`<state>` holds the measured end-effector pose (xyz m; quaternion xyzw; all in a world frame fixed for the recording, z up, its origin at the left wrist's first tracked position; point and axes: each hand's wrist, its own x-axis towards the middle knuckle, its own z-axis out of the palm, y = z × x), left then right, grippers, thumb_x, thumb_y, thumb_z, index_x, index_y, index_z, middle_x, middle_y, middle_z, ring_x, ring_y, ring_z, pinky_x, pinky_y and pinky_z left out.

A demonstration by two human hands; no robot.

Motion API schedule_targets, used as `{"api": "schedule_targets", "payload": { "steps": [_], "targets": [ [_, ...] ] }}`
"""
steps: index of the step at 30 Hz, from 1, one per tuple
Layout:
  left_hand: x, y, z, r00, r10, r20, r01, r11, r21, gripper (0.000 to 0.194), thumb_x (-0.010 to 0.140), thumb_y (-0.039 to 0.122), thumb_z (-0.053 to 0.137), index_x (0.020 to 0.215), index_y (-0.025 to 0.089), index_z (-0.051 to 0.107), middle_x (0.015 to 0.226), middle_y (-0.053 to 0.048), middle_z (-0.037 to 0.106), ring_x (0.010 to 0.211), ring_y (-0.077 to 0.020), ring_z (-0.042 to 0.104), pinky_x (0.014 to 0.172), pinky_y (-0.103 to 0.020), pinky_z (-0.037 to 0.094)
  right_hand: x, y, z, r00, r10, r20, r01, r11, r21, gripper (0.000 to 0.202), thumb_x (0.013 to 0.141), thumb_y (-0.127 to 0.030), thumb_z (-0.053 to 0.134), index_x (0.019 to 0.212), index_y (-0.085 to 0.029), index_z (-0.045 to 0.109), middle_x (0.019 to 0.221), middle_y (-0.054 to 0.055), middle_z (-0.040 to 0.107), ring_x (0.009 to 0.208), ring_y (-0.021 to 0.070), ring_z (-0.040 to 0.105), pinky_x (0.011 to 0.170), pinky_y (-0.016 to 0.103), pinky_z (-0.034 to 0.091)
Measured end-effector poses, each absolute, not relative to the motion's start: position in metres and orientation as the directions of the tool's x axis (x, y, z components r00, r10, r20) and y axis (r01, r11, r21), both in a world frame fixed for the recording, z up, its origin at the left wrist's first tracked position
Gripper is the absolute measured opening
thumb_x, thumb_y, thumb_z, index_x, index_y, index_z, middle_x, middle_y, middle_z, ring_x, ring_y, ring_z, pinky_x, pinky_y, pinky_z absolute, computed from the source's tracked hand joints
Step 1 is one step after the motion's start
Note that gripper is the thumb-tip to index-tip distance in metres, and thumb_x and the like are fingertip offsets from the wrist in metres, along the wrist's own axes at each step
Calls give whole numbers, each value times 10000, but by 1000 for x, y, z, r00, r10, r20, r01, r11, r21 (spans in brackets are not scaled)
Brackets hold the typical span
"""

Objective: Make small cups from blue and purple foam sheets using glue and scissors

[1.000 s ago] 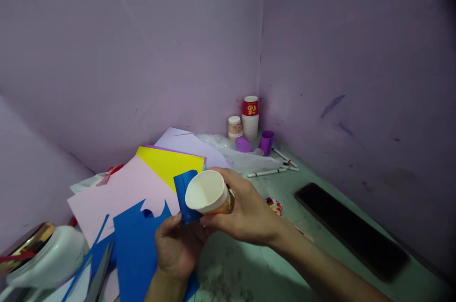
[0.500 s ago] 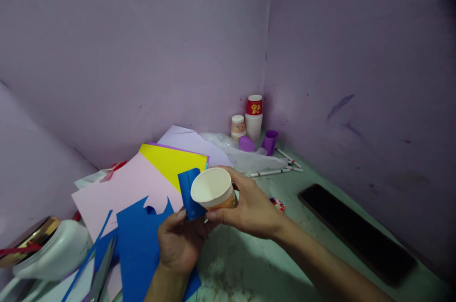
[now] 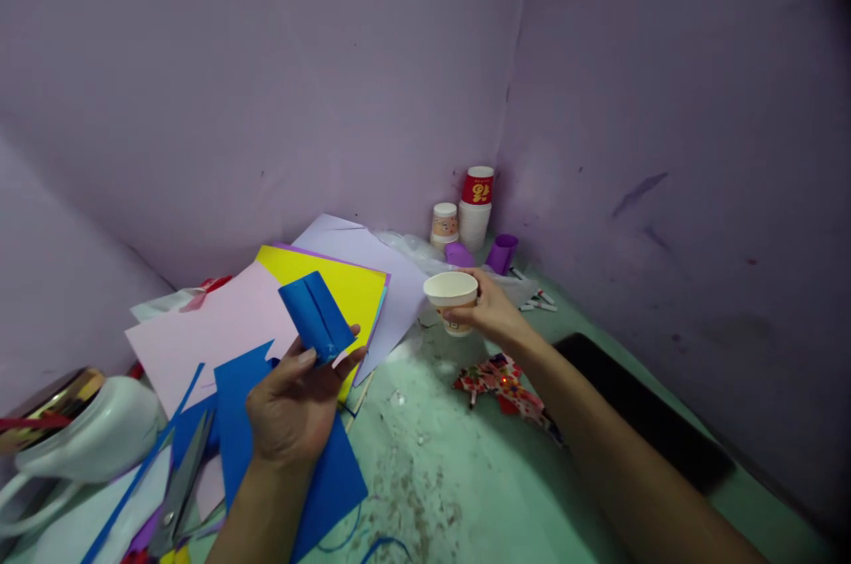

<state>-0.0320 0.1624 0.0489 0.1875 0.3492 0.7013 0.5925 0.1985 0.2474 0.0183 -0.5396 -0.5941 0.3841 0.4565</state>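
Observation:
My left hand point(image 3: 299, 409) is closed around the lower end of a blue paper tube point(image 3: 316, 316), which tilts to the left and shows a seam along its side. Sheets of blue point(image 3: 243, 395), pink point(image 3: 199, 342) and yellow paper point(image 3: 346, 285) lie beneath and beyond it. To the right, my right hand point(image 3: 488, 309) grips a paper cup point(image 3: 452, 291) by its side, the open mouth facing up. The cup is white inside with an orange-brown printed band. Below my right wrist lies a red flowered cloth point(image 3: 498, 382).
In the far corner stand stacked paper cups point(image 3: 474, 223), a smaller cup stack point(image 3: 444, 223) and a purple paper tube point(image 3: 502, 254). Several markers point(image 3: 540, 302) lie nearby. A black phone-like slab point(image 3: 638, 404) is at right; scissors point(image 3: 190, 480) and a white pot point(image 3: 99, 435) are at left.
My hands have moved apart. The paper cup has gone right and away from me, while the blue paper tube has shifted left and tilted. The flowered cloth shows more now.

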Motion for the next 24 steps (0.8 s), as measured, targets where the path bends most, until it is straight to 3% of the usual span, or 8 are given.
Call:
{"api": "schedule_targets", "payload": {
  "steps": [5, 14, 21, 24],
  "targets": [
    [-31, 159, 56, -235, 960, -154, -699, -57, 713, 137, 556, 167, 627, 661, 169, 716, 730, -68, 746, 808, -295, 708, 661, -411, 586, 203, 264, -3, -31, 992, 119, 383, 121, -916, 500, 487, -145, 737, 953, -190, 559, 868, 16, 677, 838, 240, 648, 764, 369, 517],
    [-21, 158, 49, -205, 964, -168, -681, -17, 732, 167, 535, 131, 643, 681, 178, 709, 739, -55, 751, 728, -254, 693, 695, -451, 580, 217, 269, -15, -22, 988, 152, 472, 145, -870, 536, 557, -177, 742, 1048, -161, 529, 1025, 101, 670, 957, 274, 642, 835, 392, 509],
    [-11, 147, 46, -180, 959, -218, -653, 49, 756, 269, 530, 136, 663, 793, 149, 716, 776, -58, 735, 757, -260, 686, 670, -412, 585, 217, 248, -5, -12, 982, 186, 581, 158, -798, 829, 509, -255, 823, 1255, -173, 471, 1242, 144, 595, 1153, 355, 547, 991, 534, 393],
    [-6, 140, 46, -164, 962, -217, -636, 65, 769, 287, 526, 118, 664, 807, 151, 712, 787, -60, 729, 738, -252, 683, 639, -396, 590, 218, 244, 3, -23, 979, 205, 607, 176, -775, 747, 568, -240, 794, 1253, -164, 506, 1259, 146, 592, 1165, 349, 544, 998, 518, 388]
  ]
}}
